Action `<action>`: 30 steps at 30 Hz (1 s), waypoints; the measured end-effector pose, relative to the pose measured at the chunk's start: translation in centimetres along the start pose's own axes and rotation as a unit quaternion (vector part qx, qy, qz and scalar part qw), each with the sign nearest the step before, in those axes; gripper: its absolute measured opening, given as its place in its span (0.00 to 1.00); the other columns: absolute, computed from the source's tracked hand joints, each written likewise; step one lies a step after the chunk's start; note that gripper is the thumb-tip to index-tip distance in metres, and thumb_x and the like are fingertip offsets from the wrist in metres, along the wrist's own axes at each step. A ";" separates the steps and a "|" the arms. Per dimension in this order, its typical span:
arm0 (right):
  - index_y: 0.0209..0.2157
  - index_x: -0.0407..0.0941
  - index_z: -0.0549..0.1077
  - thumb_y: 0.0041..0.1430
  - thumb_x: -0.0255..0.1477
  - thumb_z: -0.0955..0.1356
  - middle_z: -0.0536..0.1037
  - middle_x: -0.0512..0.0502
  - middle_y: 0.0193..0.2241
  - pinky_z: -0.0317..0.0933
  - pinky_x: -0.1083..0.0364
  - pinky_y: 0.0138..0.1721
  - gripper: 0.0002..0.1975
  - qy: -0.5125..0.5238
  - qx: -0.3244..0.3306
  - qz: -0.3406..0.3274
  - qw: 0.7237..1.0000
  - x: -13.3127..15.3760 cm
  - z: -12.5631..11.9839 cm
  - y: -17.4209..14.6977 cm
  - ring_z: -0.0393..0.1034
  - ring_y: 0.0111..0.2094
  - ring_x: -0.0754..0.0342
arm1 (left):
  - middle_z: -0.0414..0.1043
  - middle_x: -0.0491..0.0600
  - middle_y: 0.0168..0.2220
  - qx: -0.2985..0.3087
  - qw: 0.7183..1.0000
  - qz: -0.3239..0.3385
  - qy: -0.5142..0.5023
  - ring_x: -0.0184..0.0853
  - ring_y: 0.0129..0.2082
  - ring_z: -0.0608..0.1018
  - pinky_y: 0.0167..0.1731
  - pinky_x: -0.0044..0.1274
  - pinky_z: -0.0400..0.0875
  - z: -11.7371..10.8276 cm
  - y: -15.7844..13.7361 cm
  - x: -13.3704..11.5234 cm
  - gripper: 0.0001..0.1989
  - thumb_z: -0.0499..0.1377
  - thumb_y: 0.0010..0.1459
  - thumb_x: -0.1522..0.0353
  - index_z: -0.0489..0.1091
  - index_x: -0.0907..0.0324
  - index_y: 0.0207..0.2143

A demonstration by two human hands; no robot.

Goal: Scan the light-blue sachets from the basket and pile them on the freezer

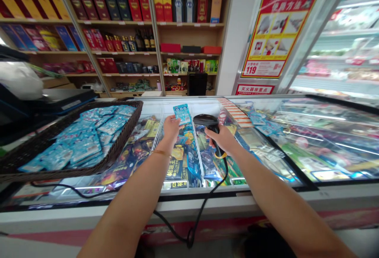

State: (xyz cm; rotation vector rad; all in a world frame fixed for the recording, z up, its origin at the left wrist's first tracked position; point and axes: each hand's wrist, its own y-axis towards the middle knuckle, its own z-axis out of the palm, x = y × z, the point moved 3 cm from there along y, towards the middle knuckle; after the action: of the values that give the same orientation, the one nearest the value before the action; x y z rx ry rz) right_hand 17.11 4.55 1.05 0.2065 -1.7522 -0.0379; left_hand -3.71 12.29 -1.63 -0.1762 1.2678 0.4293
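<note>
Between the fingers of my left hand (171, 129) is a small blue packet (182, 113), held up above the freezer's glass top. My right hand (224, 139) grips the handle of a black barcode scanner (207, 120), its head turned toward the packet but apart from it. A black cable (204, 204) hangs from the scanner's handle and loops down over the freezer's front edge. To the left, a dark woven basket (130, 131) holds many similar blue packets (85, 143). More blue packets (265, 123) lie on the glass to the right of the scanner.
A chest freezer (207, 195) with frozen goods under its glass spans the front. Dark equipment (59, 96) stands behind the basket at left. Shelves (189, 55) of boxes and bottles line the back wall. A red poster (284, 25) and a lit display cooler (340, 53) are at right.
</note>
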 end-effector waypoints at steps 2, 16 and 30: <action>0.30 0.42 0.68 0.58 0.30 0.70 0.73 0.51 0.18 0.58 0.60 0.15 0.08 -0.004 0.004 -0.001 1.000 0.1 0.0 0.0 0.63 0.12 0.61 | 0.76 0.48 0.29 0.004 1.000 -0.008 0.000 0.36 0.34 0.82 0.39 0.32 0.79 0.1 -0.2 -0.1 0.11 0.63 0.51 0.75 0.66 0.61 0.36; 0.30 0.43 0.68 0.57 0.29 0.71 0.74 0.51 0.19 0.58 0.60 0.14 0.08 -0.004 -0.005 0.009 1.000 0.0 0.0 0.2 0.64 0.13 0.60 | 0.73 0.46 0.28 0.003 1.000 -0.016 -0.002 0.36 0.34 0.80 0.41 0.32 0.78 0.2 -0.5 0.4 0.11 0.65 0.49 0.75 0.67 0.59 0.35; 0.30 0.43 0.69 0.58 0.30 0.71 0.74 0.51 0.18 0.60 0.59 0.15 0.08 0.028 -0.137 0.035 0.990 -0.1 -13.4 -2.5 0.64 0.12 0.60 | 0.65 0.41 0.20 0.129 0.981 -0.114 0.095 0.25 0.19 0.66 0.22 0.18 0.61 15.0 -4.4 3.5 0.10 0.68 0.46 0.73 0.70 0.60 0.31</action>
State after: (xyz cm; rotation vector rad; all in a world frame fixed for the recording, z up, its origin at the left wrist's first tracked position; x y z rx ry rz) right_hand 30.54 3.30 3.16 -0.0541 -1.6761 -0.2179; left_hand 12.15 14.42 -0.95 -0.1432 1.4587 0.0493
